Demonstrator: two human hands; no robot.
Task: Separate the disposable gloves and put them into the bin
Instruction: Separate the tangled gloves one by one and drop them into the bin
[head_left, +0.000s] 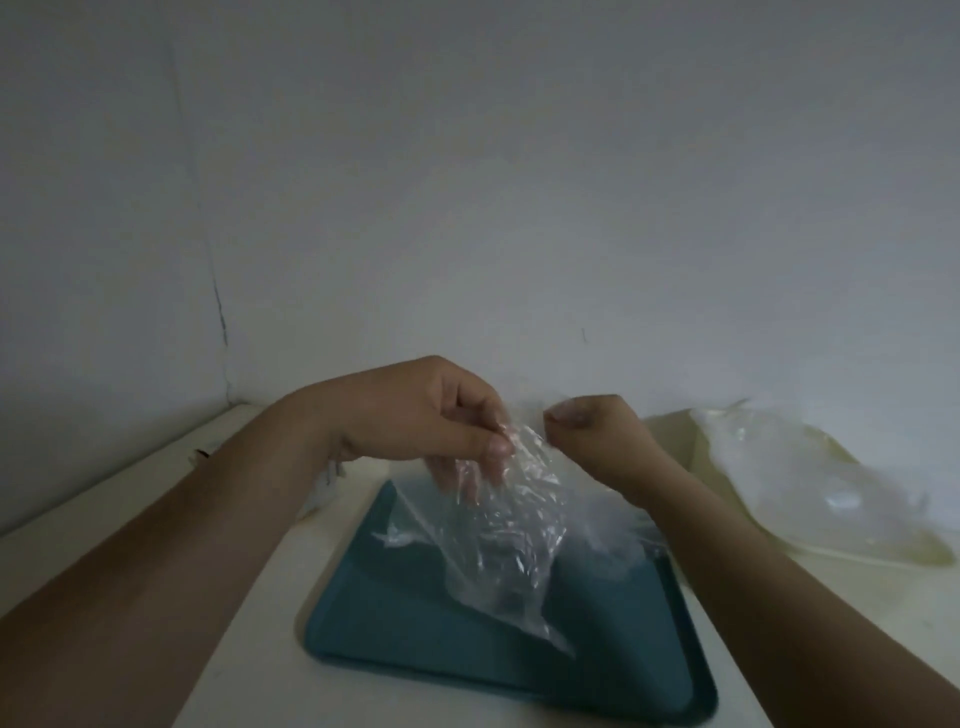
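Holding the disposable gloves above the bin, we see the left hand pinch the crumpled film's upper edge between thumb and fingers, so its long axis hangs down toward the bin's centre. The right hand, just beside the left over the bin's far right corner, has curled fingers; blur hides whether its grip holds a second layer. We judge the coming pull runs sideways across the bin.

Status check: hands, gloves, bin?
Both busy: left hand pinches clear glove over teal bin. The right hand pinches second glove, blurred. Unsorted glove pile right of bin; nothing blocking.
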